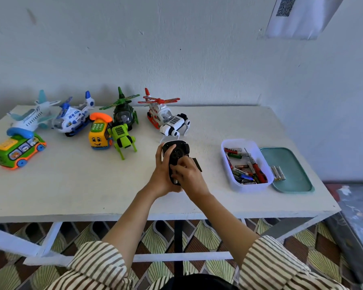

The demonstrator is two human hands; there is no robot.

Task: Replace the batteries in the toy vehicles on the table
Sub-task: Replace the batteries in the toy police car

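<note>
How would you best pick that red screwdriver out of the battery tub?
Pinch the red screwdriver by its thick handle, coming straight down from above: it lies flat atop the batteries, and the tub walls block any sideways reach.

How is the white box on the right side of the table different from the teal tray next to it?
The white box is deep and pale, while the teal tray is shallow and blue-green. The white box holds many loose batteries and a red screwdriver; the teal tray holds only a few batteries. Both lie side by side on the table.
</note>
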